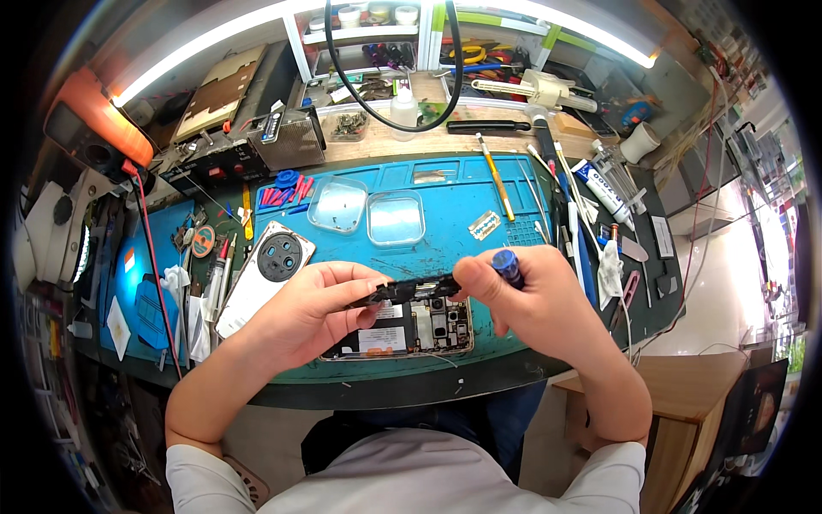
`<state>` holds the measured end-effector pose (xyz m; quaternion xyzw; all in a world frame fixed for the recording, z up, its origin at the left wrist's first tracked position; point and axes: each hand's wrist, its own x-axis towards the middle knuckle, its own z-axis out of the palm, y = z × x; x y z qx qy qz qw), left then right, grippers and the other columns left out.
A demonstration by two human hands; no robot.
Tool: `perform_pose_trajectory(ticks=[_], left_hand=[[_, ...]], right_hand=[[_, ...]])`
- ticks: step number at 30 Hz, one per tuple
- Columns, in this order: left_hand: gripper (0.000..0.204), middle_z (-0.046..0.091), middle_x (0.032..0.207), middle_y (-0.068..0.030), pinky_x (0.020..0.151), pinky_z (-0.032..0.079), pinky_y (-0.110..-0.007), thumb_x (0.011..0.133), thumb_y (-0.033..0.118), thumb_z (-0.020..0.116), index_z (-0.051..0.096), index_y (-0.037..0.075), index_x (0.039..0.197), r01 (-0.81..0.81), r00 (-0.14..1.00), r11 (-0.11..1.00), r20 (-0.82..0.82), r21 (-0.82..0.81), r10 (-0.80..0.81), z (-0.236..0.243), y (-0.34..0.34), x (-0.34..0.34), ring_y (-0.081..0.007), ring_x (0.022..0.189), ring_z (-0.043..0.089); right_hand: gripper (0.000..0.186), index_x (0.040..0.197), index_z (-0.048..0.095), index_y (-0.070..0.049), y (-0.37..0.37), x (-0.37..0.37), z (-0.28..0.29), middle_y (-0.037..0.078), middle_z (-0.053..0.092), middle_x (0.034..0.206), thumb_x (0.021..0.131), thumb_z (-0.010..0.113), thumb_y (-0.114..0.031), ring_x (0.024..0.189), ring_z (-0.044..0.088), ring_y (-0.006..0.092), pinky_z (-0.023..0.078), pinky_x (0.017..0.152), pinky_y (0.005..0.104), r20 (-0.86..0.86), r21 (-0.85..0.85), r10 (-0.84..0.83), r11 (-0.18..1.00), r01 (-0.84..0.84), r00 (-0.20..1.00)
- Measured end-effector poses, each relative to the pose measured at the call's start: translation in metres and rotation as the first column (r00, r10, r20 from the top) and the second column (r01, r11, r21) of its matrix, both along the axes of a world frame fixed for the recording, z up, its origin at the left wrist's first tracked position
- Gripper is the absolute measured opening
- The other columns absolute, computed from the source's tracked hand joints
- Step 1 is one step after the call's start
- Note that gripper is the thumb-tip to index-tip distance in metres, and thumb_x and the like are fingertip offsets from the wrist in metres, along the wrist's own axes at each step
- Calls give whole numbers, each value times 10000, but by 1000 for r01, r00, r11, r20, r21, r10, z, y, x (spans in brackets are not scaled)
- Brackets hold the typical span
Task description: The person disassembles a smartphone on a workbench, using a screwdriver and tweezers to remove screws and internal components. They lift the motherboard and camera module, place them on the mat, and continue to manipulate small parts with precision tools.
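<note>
A thin black phone part (415, 291) is held up level between my two hands. My left hand (312, 310) pinches its left end between thumb and fingers. At the other end, the thumb and fingers of my right hand (548, 291) grip it. A screwdriver with a blue handle (508, 267) is also tucked in my right hand; its tip is hidden. Just beneath the part lies an opened phone (377, 341), with its battery and circuit boards bare. To the left of my left hand rests a white phone back cover (248, 295) with a round black camera ring.
Two clear plastic boxes (396, 218) stand on the blue work mat (462, 193). A razor blade (485, 225) and a yellow pen-like tool (495, 176) lie at the right. Tweezers, brushes and a white tube (604, 193) crowd the right edge. A black cable loop (455, 86) hangs ahead.
</note>
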<state>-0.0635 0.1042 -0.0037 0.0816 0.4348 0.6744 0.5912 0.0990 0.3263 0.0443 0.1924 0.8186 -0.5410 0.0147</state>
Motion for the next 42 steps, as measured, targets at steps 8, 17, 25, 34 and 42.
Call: perform_pose_trajectory(ticks=[8,17,25,34,42], left_hand=[[202,698,1111,-97,912,556,-302,1032,139,673,671,-36,1133,3,997,1000,82,21,-4,-6,-4,-2,-150,989,666],[193,695,1102,-94,906,558,-291,1037,136,667,668,-34,1129,-7,996,1000,84,15,6,-9,-3,-4,-150,974,666],[155,704,1017,-50,833,539,-242,1006,132,718,710,-7,1076,4,980,997,-200,-82,-20,-3,1,-2,-113,940,659],[65,630,1203,-113,888,612,-263,955,-41,705,705,-63,1017,16,642,998,-766,60,36,-11,12,16,-131,1024,683],[93,681,1159,-122,741,608,-244,901,-65,740,716,-36,986,54,349,998,-937,13,-7,-15,17,23,-114,875,707]], right_hand=[[679,728,715,-14,1,-9,4,23,624,608,988,634,-636,516,563,91,430,484,287,45,-67,18,998,-15,999],[692,741,729,-18,3,-12,9,25,631,614,986,621,-656,513,566,99,449,489,287,103,-62,56,997,-50,993],[482,971,775,-38,8,-2,3,-6,631,671,995,691,-512,575,538,62,426,527,247,27,-1,134,991,-134,991],[639,1247,720,-37,24,20,-41,143,702,1315,704,959,-275,1070,728,249,597,814,325,-400,456,403,867,-203,823],[617,1261,694,-76,15,33,-60,104,678,1350,718,922,-258,1015,742,290,620,742,352,-348,593,387,796,-119,854]])
